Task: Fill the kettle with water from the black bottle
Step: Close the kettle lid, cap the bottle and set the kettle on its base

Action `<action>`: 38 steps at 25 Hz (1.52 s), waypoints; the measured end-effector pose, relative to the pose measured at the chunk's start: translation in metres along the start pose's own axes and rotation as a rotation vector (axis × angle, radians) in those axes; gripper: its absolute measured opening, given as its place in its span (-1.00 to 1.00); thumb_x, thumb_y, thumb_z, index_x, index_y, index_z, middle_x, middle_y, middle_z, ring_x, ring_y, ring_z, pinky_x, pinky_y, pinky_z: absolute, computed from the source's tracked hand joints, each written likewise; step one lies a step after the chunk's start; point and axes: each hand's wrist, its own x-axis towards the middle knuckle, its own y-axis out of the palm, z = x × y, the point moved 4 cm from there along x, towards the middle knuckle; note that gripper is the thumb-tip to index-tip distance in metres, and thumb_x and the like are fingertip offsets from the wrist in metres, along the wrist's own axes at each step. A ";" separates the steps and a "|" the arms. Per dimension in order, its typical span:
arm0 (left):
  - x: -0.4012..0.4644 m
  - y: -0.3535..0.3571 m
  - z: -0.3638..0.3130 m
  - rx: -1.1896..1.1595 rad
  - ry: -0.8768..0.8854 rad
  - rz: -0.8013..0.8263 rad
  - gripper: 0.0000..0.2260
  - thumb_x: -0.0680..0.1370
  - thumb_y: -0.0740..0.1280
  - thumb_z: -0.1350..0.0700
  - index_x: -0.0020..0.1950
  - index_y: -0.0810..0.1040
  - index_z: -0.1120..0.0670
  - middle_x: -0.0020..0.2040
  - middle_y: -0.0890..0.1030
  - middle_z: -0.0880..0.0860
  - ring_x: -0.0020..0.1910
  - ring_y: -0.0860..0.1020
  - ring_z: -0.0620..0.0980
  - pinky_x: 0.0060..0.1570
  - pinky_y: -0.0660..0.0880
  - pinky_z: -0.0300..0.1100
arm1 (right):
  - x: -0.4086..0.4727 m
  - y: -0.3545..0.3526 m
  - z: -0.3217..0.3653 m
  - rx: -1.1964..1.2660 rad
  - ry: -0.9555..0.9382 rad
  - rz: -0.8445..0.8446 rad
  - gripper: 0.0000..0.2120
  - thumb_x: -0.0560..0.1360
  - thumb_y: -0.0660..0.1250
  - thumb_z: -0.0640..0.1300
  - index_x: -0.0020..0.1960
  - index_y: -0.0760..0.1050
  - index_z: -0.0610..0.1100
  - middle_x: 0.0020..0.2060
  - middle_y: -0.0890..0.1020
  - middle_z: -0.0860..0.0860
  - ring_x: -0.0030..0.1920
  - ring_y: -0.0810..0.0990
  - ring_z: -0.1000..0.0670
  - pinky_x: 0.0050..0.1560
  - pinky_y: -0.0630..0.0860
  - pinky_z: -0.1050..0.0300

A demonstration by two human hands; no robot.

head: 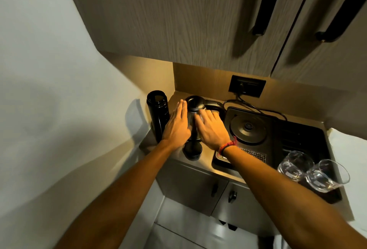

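Note:
The black bottle (158,115) stands upright at the counter's left edge, and its mouth looks uncapped. A round black cap (192,151) lies on the counter in front of the kettle. The kettle (195,103), dark-lidded with a black handle pointing right, stands just right of the bottle. My left hand (176,126) is flat with straight fingers against the kettle's left side, between kettle and bottle. On the kettle's right side is my right hand (212,128), its blurred fingers spread over the body. Both hands hide most of the kettle's body.
The kettle's round power base (248,129) sits on a black tray (297,139) to the right, its cord running to a wall socket (246,86). Two clear glasses (311,171) stand at the tray's near right corner. Overhead cabinets hang close above; a white wall is on the left.

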 end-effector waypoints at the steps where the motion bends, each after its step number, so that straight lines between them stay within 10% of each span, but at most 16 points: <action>1: -0.016 0.005 0.005 0.014 0.042 -0.016 -0.24 0.52 0.28 0.24 0.62 -0.08 0.19 0.63 0.01 0.18 0.61 0.02 0.11 0.52 0.20 -0.02 | -0.010 0.008 0.009 0.023 -0.075 0.030 -0.68 0.55 0.12 0.02 0.19 0.38 -0.15 0.10 0.47 -0.13 -0.01 0.53 -0.19 -0.10 0.45 -0.05; 7: -0.086 0.023 0.035 -0.012 0.096 0.065 -0.42 0.55 0.25 0.23 0.56 0.20 0.24 0.53 0.32 0.22 0.52 0.29 0.14 0.44 0.35 -0.02 | -0.044 0.059 0.049 0.157 -0.084 0.583 -0.43 0.50 0.24 0.22 0.45 0.21 0.09 0.34 0.31 -0.13 0.19 0.46 -0.21 0.06 0.59 -0.12; 12: -0.105 -0.006 0.062 0.176 0.046 -0.186 -0.58 0.57 0.26 -0.06 0.31 0.49 0.19 0.11 0.57 0.13 0.07 0.54 0.09 0.00 0.51 -0.08 | -0.015 0.026 0.053 0.218 -0.083 0.319 -0.44 0.47 0.26 0.18 0.40 0.24 0.03 0.23 0.34 -0.11 0.12 0.44 -0.15 -0.06 0.60 -0.04; 17: -0.097 -0.042 0.082 0.212 -0.155 -0.274 -0.42 0.56 0.23 -0.22 0.39 0.38 0.20 0.24 0.51 0.19 0.22 0.48 0.14 0.20 0.47 0.02 | 0.055 -0.052 0.039 0.518 0.160 -0.049 -0.36 0.46 0.22 0.23 0.44 0.17 -0.03 0.27 0.38 -0.16 0.27 0.38 -0.18 0.20 0.53 -0.10; 23: -0.063 -0.079 0.074 0.123 -0.166 -0.255 -0.36 0.59 0.18 -0.25 0.50 0.23 0.15 0.41 0.43 0.16 0.37 0.42 0.11 0.32 0.41 0.04 | 0.122 -0.092 0.055 0.523 0.015 0.196 -0.35 0.55 0.23 0.11 0.57 0.06 0.05 0.41 0.30 -0.14 0.42 0.23 -0.24 0.47 0.23 -0.16; 38: -0.044 -0.065 0.083 0.022 -0.201 -0.250 -0.39 0.54 0.33 -0.19 0.45 0.29 0.13 0.25 0.57 0.12 0.19 0.58 0.07 0.19 0.54 -0.05 | 0.144 -0.080 0.089 0.251 0.047 0.129 -0.35 0.48 0.30 0.22 0.47 0.25 -0.03 0.30 0.33 -0.21 0.29 0.41 -0.25 0.26 0.52 -0.16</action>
